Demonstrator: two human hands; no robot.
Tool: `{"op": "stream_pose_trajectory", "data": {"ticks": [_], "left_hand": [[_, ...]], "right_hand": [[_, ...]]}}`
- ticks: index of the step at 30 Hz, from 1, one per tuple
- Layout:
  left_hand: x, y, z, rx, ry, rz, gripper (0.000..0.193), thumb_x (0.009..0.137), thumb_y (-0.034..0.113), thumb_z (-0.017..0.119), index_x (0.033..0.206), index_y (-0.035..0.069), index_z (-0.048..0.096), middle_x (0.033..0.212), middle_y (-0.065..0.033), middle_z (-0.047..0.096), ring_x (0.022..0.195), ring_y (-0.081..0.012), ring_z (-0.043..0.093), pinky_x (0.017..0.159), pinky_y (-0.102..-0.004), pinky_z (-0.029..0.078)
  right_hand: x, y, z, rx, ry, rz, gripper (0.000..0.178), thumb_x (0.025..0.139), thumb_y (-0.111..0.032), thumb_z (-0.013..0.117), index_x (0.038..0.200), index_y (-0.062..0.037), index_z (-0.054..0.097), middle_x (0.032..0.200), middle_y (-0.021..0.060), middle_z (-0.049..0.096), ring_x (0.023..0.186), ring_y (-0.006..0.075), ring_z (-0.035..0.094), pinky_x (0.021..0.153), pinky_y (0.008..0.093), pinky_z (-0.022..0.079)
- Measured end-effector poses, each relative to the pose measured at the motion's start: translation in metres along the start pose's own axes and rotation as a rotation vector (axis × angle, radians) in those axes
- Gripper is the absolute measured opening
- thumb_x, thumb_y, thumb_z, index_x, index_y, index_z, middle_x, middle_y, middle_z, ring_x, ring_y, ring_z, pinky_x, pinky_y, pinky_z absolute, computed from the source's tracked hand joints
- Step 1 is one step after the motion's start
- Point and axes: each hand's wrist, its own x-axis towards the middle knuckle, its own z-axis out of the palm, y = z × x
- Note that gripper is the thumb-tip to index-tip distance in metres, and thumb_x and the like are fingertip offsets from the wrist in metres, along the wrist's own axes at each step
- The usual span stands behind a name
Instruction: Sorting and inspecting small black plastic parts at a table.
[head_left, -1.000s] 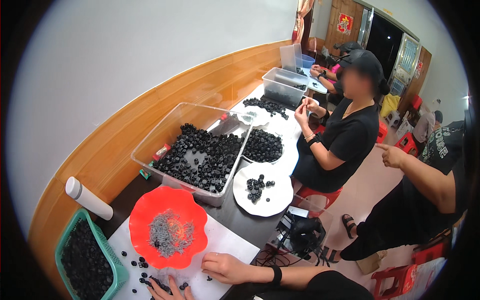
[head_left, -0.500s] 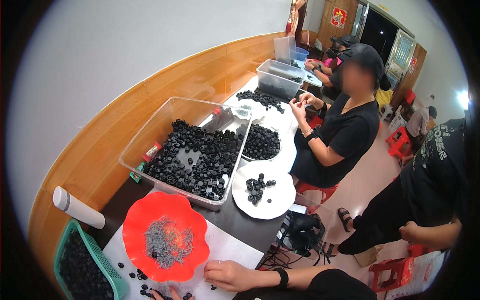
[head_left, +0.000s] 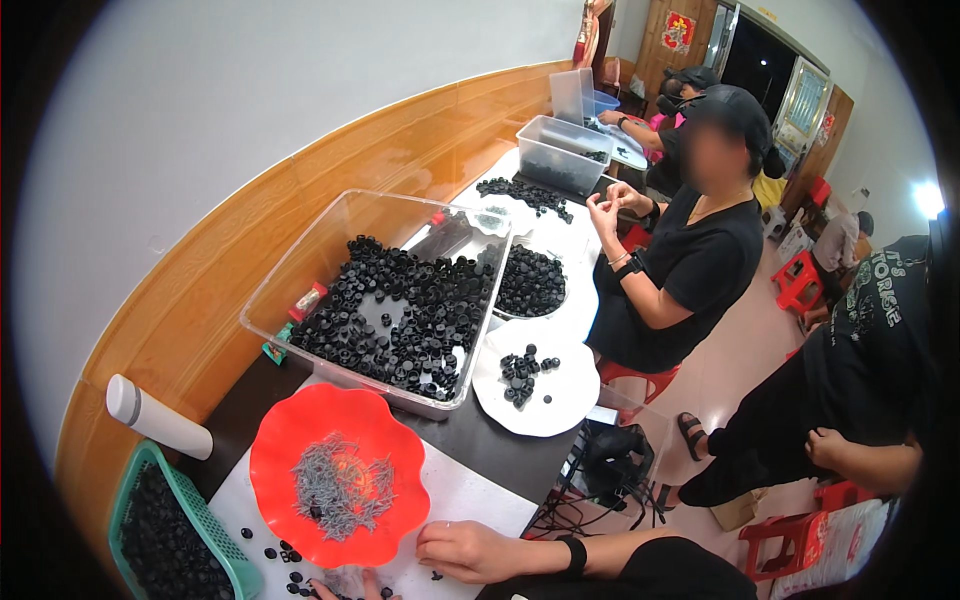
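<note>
My right hand (head_left: pixel 466 550) rests on the white sheet beside the red scalloped plate (head_left: pixel 283 425). Its fingers are curled closed; whatever they hold, if anything, is hidden. Only fingertips of my left hand (head_left: pixel 370 582) show at the lower edge, apart from each other among small black round parts (head_left: pixel 295 578). The rest of that hand is cut off. A heap of thin grey pins (head_left: pixel 335 490) lies in the red plate. One tiny black part (head_left: pixel 437 575) sits just below my right fingers.
A clear bin (head_left: pixel 262 318) of black caps stands beyond the red plate, with a white plate (head_left: pixel 490 405) to its right. At left are a green basket (head_left: pixel 205 500) and a white bottle (head_left: pixel 160 417). A co-worker (head_left: pixel 690 250) sits at the table's right side.
The view has shifted slightly. My right hand stays beside the red plate, fingers still curled. The co-worker standing at right has lowered a hand slightly; a far co-worker's arm reaches forward.
</note>
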Motion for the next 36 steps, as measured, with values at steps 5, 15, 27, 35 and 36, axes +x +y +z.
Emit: {"op": "stream_pose_trajectory", "data": {"ticks": [5, 15, 27, 35, 36], "left_hand": [[0.000, 0.002, 0.001, -0.135, 0.060, -0.062, 0.065, 0.095, 0.036, 0.062, 0.155, 0.021, 0.040, 0.162, -0.0297, 0.012, 0.146, -0.0512, 0.015, 0.110, -0.0676, 0.022], [-0.002, -0.004, 0.010, -0.295, 0.172, -0.059, 0.056, 0.096, 0.035, 0.062, 0.150, 0.029, 0.048, 0.163, -0.0270, 0.016, 0.147, -0.0504, 0.014, 0.111, -0.0689, 0.019], [-0.003, -0.002, 0.008, -0.257, 0.117, -0.004, 0.060, 0.091, 0.030, 0.066, 0.149, 0.031, 0.049, 0.164, -0.0189, 0.021, 0.147, -0.0496, 0.016, 0.110, -0.0690, 0.021], [-0.006, -0.002, 0.002, -0.144, 0.121, 0.077, 0.048, 0.095, 0.022, 0.061, 0.143, 0.020, 0.056, 0.162, -0.0221, 0.024, 0.145, -0.0505, 0.021, 0.110, -0.0665, 0.024], [-0.006, -0.005, 0.006, -0.193, 0.181, 0.109, 0.043, 0.095, 0.017, 0.058, 0.138, 0.016, 0.060, 0.160, -0.0229, 0.029, 0.143, -0.0509, 0.024, 0.110, -0.0649, 0.026]], "right_hand": [[-0.006, 0.008, 0.006, -0.025, -0.007, 0.011, 0.015, 0.089, 0.000, 0.064, 0.102, 0.0046, 0.060, 0.100, 0.0173, 0.059, 0.090, 0.0353, 0.062, 0.075, 0.0412, 0.052], [-0.004, 0.005, 0.004, -0.015, -0.010, 0.027, 0.014, 0.089, -0.001, 0.064, 0.101, 0.0038, 0.060, 0.100, 0.0165, 0.059, 0.088, 0.0347, 0.063, 0.073, 0.0407, 0.052], [-0.005, 0.006, 0.003, -0.026, 0.010, 0.008, 0.013, 0.089, -0.001, 0.065, 0.100, 0.0036, 0.061, 0.099, 0.0164, 0.059, 0.087, 0.0347, 0.063, 0.072, 0.0410, 0.052], [-0.004, 0.005, 0.004, -0.025, 0.010, 0.001, 0.011, 0.089, -0.001, 0.065, 0.098, 0.0030, 0.061, 0.097, 0.0155, 0.059, 0.086, 0.0346, 0.062, 0.072, 0.0407, 0.051], [-0.004, 0.005, 0.005, -0.024, 0.017, -0.001, 0.011, 0.089, -0.001, 0.065, 0.098, 0.0029, 0.061, 0.096, 0.0153, 0.059, 0.085, 0.0345, 0.062, 0.072, 0.0406, 0.051]]}}
